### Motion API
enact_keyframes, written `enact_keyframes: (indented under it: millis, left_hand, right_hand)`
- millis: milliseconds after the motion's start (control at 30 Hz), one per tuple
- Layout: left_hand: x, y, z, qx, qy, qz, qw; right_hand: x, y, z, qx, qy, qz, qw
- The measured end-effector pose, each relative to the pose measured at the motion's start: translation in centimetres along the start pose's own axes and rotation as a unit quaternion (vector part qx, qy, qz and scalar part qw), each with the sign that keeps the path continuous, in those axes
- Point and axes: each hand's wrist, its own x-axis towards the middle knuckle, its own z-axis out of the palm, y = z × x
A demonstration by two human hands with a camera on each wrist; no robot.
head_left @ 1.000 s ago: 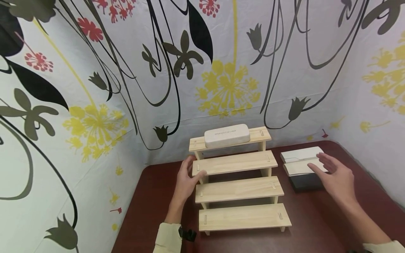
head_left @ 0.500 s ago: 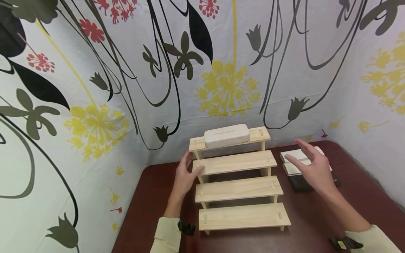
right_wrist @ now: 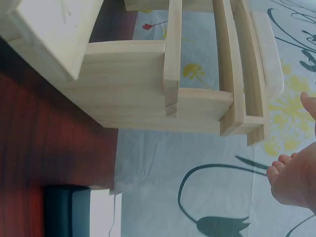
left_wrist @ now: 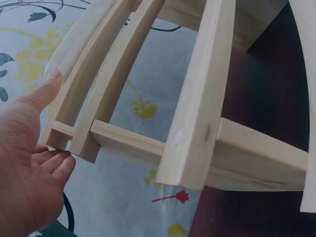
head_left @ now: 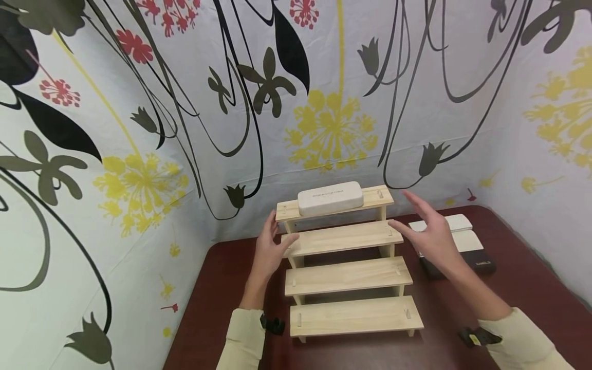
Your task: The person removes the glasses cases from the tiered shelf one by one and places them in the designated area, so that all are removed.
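A pale wooden stepped stand (head_left: 349, 280) takes up the middle of the head view, its shelves rising toward the back. On its top shelf lies a long white case (head_left: 330, 199) with small print. My left hand (head_left: 270, 252) is at the stand's left side. In the left wrist view, the thumb of that hand (left_wrist: 27, 158) overlaps the shelf end, and its fingers are just below. To the right of the upper shelves, my right hand (head_left: 432, 239) has thumb and fingers spread. The right wrist view shows a gap between this hand (right_wrist: 298, 177) and the wood.
A black-and-white flat object (head_left: 481, 262) with lettering on its dark end lies right of the stand, partly behind my right forearm. Everything stands on a dark red table (head_left: 203, 303). Flower-printed cloth walls (head_left: 194, 149) close in the back and sides.
My right hand has moved left from over the black-and-white object to the stand's upper right side. My left hand has slid slightly upward along the left side. The stand and case stay put.
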Motion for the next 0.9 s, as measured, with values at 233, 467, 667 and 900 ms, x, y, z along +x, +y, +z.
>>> enact_keyframes:
  millis: [233, 467, 667, 900]
  left_hand:
    - [0.6, 0.2, 0.2, -0.007, -0.003, -0.005, 1.0000]
    - [1.5, 0.4, 0.4, 0.005, -0.009, -0.003, 0.9999]
    - [2.2, 0.7, 0.7, 0.021, -0.008, 0.000, 0.9997]
    - [2.8, 0.5, 0.8, 0.026, 0.006, -0.005, 0.9996]
  right_hand:
    - [1.0, -0.7, 1.5, 0.001, -0.024, -0.022, 0.9995]
    - [1.8, -0.9, 2.7, 0.026, -0.043, -0.052, 0.9974]
    - [2.6, -1.1, 3.3, 0.001, -0.046, -0.045, 0.9979]
    - [3.7, -1.6, 3.3, -0.025, -0.053, -0.044, 0.9973]
